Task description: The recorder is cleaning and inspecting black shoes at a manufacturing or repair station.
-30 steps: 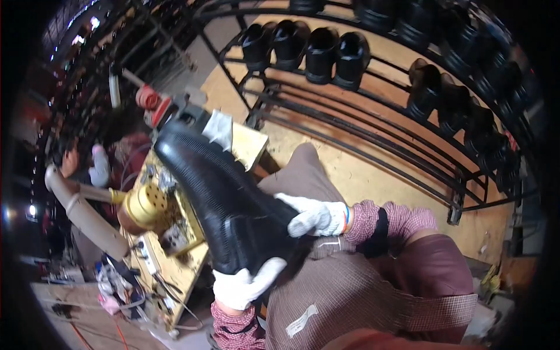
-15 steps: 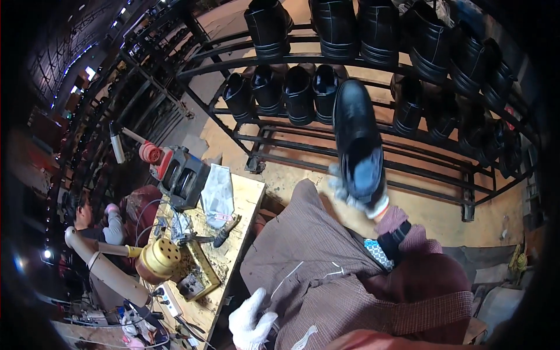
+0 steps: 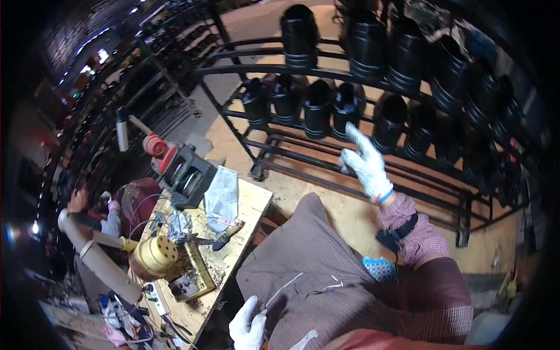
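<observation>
Two gloved hands | right hand upper centre, fingers spread, empty, near black shoes on rack | left hand bottom centre, fingers loosely curled on lap beside worktop

I wear white fabric gloves on both my left hand and my right hand, with a thin blue and red band at the right wrist. My right sleeve is pink-and-white checked cloth, crossed by a black strap at the forearm. A brown, finely striped garment with loose white threads covers my lap.
</observation>
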Motion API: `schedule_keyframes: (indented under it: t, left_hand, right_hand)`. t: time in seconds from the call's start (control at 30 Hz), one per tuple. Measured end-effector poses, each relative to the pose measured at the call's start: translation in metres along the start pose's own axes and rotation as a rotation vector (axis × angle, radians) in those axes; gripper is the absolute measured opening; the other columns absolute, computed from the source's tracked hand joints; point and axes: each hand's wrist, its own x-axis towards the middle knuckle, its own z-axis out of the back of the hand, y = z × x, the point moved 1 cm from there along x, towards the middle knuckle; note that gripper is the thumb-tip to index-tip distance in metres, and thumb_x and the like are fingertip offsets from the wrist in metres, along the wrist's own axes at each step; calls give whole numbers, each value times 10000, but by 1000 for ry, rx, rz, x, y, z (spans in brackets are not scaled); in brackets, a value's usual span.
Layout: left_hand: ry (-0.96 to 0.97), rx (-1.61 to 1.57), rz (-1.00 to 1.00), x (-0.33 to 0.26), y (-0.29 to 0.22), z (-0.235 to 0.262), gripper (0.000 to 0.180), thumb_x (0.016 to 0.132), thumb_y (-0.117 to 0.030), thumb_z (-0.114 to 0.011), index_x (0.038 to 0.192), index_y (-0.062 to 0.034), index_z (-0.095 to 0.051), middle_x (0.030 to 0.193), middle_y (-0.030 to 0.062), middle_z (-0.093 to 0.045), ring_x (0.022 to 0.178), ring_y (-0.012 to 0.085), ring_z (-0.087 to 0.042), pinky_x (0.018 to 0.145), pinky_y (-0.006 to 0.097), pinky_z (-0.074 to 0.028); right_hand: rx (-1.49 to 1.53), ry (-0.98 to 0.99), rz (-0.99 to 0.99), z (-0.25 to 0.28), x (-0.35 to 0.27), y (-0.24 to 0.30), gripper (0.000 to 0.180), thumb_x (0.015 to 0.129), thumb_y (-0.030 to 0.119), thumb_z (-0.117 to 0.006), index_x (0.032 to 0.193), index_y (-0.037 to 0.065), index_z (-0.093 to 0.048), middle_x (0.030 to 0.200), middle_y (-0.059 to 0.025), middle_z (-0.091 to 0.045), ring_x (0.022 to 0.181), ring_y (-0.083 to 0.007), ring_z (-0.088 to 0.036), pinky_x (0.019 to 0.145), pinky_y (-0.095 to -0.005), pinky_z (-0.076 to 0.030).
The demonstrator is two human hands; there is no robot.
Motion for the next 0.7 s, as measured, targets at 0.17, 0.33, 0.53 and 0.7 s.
schedule_keyframes:
  t: [0.17,0.33,0.53,0.7]
  left_hand:
    - [-24,-79,-308,19,18,-11,434,832,-20,-711,1258,39,-651,1008,157,-741,881,213,-732,816,314,-578]
    - [13,-172,-241,-4,13,-24,397,925,19,-594,1320,68,-600,1093,177,-731,980,208,-720,899,315,-564]
    - [156,-649,132,-7,49,-24,494,1041,-240,-542,1428,63,-488,1138,131,-699,994,172,-664,931,317,-526]
    - [85,-1118,240,-4,43,-26,648,1098,-459,-319,1589,-43,-241,1526,113,-445,1332,232,-488,1115,369,-396]
  right_hand:
    - [-1284,-84,212,22,102,6,561,895,407,-668,1358,111,-559,1340,-180,-602,1089,-378,-654,886,-469,-550]
    - [-1297,211,326,-39,24,56,310,832,338,-678,914,42,-722,880,-189,-702,826,-366,-695,753,-462,-561]
    - [-655,441,462,-89,-98,121,293,745,253,-853,855,20,-713,758,-137,-671,682,-315,-684,628,-373,-548]
    - [-84,1098,721,-149,-130,132,412,715,302,-879,990,24,-748,896,-120,-739,757,-263,-730,628,-328,-556]
